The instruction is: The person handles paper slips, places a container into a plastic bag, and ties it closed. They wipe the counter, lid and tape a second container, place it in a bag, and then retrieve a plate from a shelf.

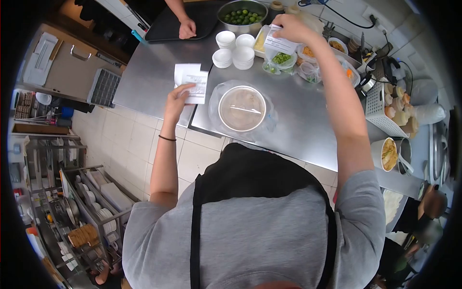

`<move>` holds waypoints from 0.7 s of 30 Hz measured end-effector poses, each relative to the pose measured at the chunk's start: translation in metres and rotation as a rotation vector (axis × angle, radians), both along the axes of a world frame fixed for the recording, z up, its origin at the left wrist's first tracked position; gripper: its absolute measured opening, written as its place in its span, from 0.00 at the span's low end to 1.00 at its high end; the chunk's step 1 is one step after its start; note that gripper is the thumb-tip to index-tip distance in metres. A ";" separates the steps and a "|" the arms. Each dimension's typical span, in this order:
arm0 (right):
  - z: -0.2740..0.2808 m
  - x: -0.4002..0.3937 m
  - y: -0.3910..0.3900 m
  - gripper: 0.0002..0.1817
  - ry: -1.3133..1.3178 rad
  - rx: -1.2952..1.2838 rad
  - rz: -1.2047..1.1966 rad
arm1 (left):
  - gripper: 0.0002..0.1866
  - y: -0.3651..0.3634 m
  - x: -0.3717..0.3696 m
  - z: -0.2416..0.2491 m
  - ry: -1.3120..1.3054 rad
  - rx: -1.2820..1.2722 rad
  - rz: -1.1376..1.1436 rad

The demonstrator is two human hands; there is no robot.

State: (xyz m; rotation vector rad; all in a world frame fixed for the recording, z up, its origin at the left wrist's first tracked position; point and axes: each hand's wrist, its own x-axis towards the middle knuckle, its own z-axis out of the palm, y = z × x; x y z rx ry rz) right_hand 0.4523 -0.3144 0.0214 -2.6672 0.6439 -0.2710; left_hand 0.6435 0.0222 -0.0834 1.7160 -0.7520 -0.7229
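Note:
My left hand is closed on printed paper slips, which it holds over the seam between two steel counters. My right hand reaches to the back and pinches another printed slip above the bagged food. Between my arms a round lidded bowl sits on a clear plastic bag; its lid is see-through and shiny. Beneath the right slip lie small bags of chopped greens and other food. White cups stand in several stacks between the two hands.
A metal bowl of small green fruit stands at the back. Another person's hand rests by a black tray. On the right are a white basket of bottles and a tub. Shelving stands lower left.

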 end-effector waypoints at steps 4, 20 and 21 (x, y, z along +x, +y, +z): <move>0.027 -0.022 0.013 0.12 0.094 -0.095 0.088 | 0.28 -0.016 -0.033 0.032 0.009 -0.265 0.117; -0.058 -0.060 0.123 0.32 -0.846 1.200 0.173 | 0.40 -0.074 -0.109 0.083 0.801 -0.452 -0.350; -0.061 -0.062 0.121 0.41 -0.825 0.981 0.090 | 0.38 -0.075 -0.110 0.083 0.831 -0.337 -0.389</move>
